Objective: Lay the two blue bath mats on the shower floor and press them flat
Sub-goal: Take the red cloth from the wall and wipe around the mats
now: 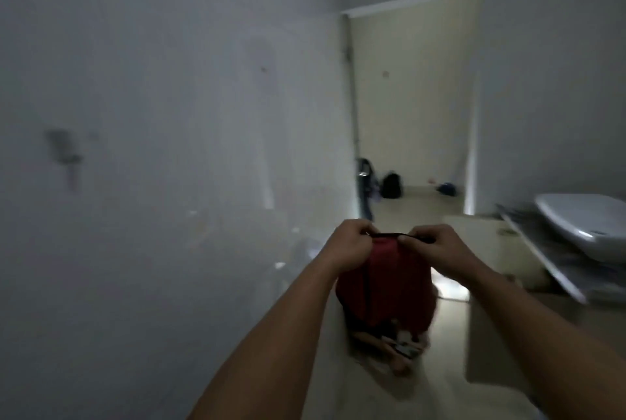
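Two bare forearms reach out from the bottom of the frame in a dim, blurred bathroom, both hands closed around the dark top band of a red cloth item (384, 284) that hangs between them. The left hand (352, 243) has its fingers curled over the band's left end; the right hand (437, 248) pinches the right end, fingers folded under. The cloth drops straight down from the band, and its lower edge dissolves into a dark smear near the pale floor (450, 352), where something small and unclear lies beneath it. What the red item is cannot be made out, and no blue bath mat can be identified with any certainty. A small blue shape (446, 188) lies on the floor of the room beyond the open doorway (415, 98), too blurred to name, well apart from the hands. Nearer the doorway's left side stand a dark bag (392, 185) and a second, upright dark form, only partly seen. A grey wall (152, 148) fills the left half, marked by a smudged fixture. At right, a white basin (589, 223) is cut off by the frame edge.
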The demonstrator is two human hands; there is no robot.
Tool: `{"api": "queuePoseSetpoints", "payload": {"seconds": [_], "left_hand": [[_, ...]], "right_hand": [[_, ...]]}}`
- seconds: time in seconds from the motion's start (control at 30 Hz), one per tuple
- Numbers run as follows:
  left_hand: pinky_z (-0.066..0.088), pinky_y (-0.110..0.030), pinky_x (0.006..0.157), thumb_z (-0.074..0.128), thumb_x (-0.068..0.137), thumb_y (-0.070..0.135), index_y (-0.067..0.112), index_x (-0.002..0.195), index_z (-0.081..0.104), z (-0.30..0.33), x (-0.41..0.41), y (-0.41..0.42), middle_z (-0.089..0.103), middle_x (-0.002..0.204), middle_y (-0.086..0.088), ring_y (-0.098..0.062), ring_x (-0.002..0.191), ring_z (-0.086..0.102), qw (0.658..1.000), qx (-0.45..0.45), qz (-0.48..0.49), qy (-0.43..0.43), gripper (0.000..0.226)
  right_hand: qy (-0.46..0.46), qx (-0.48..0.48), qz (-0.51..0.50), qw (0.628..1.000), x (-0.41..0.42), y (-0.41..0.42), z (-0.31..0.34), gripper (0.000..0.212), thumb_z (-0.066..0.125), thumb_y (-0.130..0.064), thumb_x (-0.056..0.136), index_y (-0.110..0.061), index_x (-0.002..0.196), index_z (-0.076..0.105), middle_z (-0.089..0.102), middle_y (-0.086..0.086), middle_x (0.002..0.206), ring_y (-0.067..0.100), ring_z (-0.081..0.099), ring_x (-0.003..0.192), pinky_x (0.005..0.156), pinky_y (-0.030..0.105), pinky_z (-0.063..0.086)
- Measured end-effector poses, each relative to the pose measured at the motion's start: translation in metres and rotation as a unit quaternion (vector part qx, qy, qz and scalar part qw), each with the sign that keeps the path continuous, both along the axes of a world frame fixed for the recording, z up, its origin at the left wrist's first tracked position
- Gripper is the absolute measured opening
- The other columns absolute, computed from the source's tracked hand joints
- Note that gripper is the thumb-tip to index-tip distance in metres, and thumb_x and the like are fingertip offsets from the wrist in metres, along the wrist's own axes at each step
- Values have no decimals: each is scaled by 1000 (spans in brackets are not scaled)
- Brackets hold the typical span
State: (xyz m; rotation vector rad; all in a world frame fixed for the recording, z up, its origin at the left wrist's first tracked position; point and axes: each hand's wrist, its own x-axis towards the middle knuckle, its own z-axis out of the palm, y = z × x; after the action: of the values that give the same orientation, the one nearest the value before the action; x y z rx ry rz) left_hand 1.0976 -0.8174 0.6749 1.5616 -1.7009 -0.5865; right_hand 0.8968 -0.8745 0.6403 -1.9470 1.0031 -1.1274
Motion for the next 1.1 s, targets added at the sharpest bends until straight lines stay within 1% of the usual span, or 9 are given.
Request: {"api": "queuePoseSetpoints", "payload": {"seconds": [0.17,0.3,0.43,0.53,0.67,0.77,0.83,0.93,1.1], "left_hand": [[52,-30,75,59,90,28,13,88,74,69,79,67,74,88,-2,-12,78,66,984,-53,150,85,21],[56,-29,78,69,89,31,23,92,74,113,108,127,74,86,6,-7,79,69,942,-181,280,38,10],[53,-20,79,68,90,28,26,93,74,155,118,186,74,89,15,3,82,66,851,-308,416,-90,7],[53,-28,82,66,90,24,29,99,69,176,122,224,70,99,14,-6,90,65,757,-352,495,-242,10],[55,-36,67,63,94,23,27,100,66,183,127,258,61,104,10,-18,82,65,650,-325,545,-419,8],[52,-34,54,62,96,26,24,98,68,181,133,274,58,101,7,-22,68,64,601,-267,562,-501,7],[50,-32,49,64,95,28,22,95,68,171,133,279,58,102,6,-23,64,63,584,-235,569,-529,8],[50,-31,47,66,93,29,22,96,69,144,133,284,57,106,7,-18,62,61,601,-217,568,-519,9],[54,-31,53,64,94,24,27,134,62,106,128,278,56,106,11,-12,78,63,626,-218,575,-480,39]], "right_hand": [[-27,-13,181,983,108,-12,70,27,73,-20,90,-8,66,69,53,2,52,13,46,49,52,23,35],[-64,-126,285,948,179,14,135,9,75,-15,89,-13,80,76,70,-5,64,3,61,58,56,15,45],[-125,-190,361,904,235,57,188,7,77,-16,88,-14,82,77,75,-1,75,6,69,70,66,18,52],[-170,-210,401,875,267,85,213,5,80,-19,86,-15,86,77,71,-3,71,5,65,65,65,21,54],[-190,-199,440,855,297,110,224,12,82,-24,83,-23,87,71,66,-4,70,10,61,59,56,28,52],[-193,-209,440,852,314,126,219,11,82,-27,82,-27,81,70,68,-6,74,10,64,62,56,27,52],[-180,-234,431,853,318,130,205,10,81,-28,81,-28,81,71,69,-8,74,4,64,65,60,24,51],[-164,-280,426,845,323,132,173,8,78,-29,83,-27,84,70,69,-11,80,1,65,74,70,29,56],[-206,-268,445,829,323,141,148,17,71,-20,90,-24,106,76,64,-11,92,1,64,83,76,22,54]]}}
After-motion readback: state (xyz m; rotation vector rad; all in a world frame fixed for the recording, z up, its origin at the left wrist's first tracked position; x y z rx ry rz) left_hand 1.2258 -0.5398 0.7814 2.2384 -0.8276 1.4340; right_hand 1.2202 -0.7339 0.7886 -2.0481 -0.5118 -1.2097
